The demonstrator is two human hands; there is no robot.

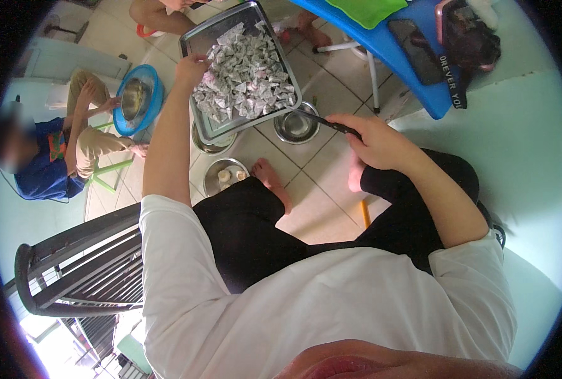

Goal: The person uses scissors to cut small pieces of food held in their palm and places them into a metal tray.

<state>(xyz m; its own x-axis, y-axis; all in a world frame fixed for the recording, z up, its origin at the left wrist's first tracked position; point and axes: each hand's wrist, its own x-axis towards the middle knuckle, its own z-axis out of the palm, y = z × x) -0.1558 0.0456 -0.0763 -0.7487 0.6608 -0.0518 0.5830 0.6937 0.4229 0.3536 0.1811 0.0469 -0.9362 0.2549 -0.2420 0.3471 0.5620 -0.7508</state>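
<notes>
A metal tray [237,133] lies ahead of me, heaped with cut greyish-white pieces of food [247,71], some tinged pink. At the tray's left side my left hand [193,69] touches the pieces; whether its fingers grip one is not clear. My right hand [373,139] is closed around the dark handle of a knife [326,122], whose blade points left to the tray's near right corner. Below that corner a metal bowl [296,127] stands on the tiled floor. Another bowl [214,144] is partly hidden under the tray's near edge.
A metal bowl with pale pieces [224,176] stands beside my foot. A blue stool [418,97] at the right bears a green cloth, a phone and a strap. At the left a seated person holds a metal bowl over a blue basin [155,90]. Another person's limbs show beyond the tray.
</notes>
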